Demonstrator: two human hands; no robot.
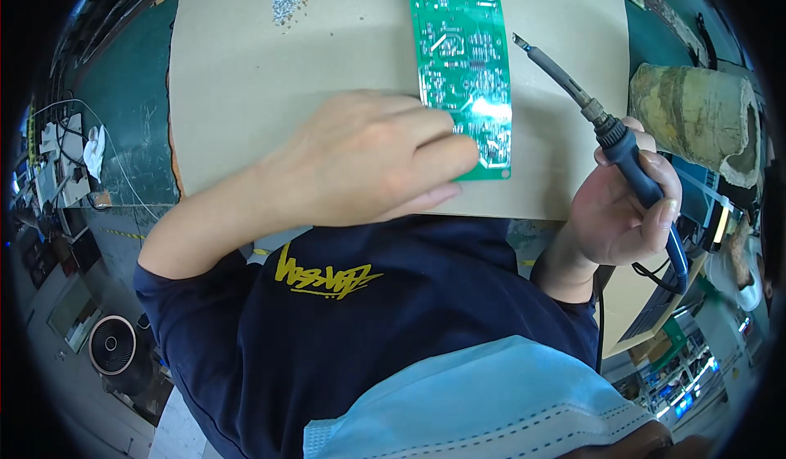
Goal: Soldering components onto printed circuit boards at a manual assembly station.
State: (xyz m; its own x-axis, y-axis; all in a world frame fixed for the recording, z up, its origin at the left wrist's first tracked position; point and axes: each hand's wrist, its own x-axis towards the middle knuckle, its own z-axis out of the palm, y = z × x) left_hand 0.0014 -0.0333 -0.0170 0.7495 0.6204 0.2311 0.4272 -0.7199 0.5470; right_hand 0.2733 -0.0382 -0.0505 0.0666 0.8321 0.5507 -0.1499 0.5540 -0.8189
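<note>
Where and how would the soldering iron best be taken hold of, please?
Best, I think, by the thick dark-blue handle of the soldering iron, coming from the lower right. The slim metal shaft points up and left toward the circuit board, so this keeps fingers behind the tip, which may be hot. The right hand holds it there.

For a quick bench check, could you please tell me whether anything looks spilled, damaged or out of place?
Yes: small silvery and brown bits lie scattered loosely on the tan sheet, left of the long green circuit board, like a spill. Also, the mottled greenish cylinder at far right looks stained, its open end ragged.
</note>
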